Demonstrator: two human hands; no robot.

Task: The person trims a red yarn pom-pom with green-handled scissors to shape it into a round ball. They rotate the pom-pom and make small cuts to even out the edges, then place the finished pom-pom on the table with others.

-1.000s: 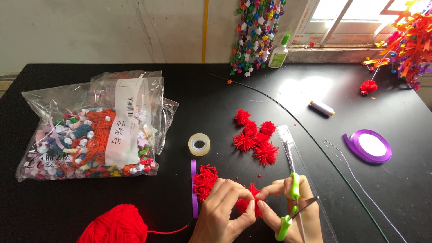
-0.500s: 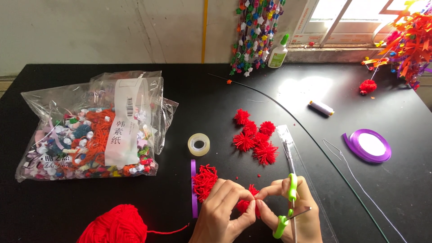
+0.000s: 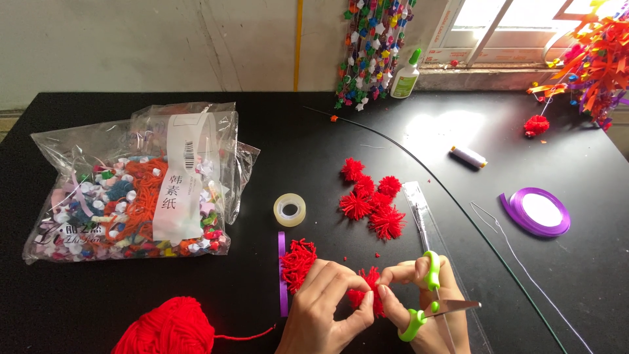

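Just below the tape roll (image 3: 289,210), the pompom (image 3: 364,293) is best pinched firmly in the left hand (image 3: 324,314) while the scissors (image 3: 429,301), grasped in the right hand (image 3: 429,308), are kept tips-outward.

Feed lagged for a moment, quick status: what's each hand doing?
Left hand: pinching the red pompom.
Right hand: green-handled scissors looped on fingers, fingertips on the pompom.

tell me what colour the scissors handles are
Bright green: the scissors in the right hand have green handle loops and silver blades, seen in the head view.
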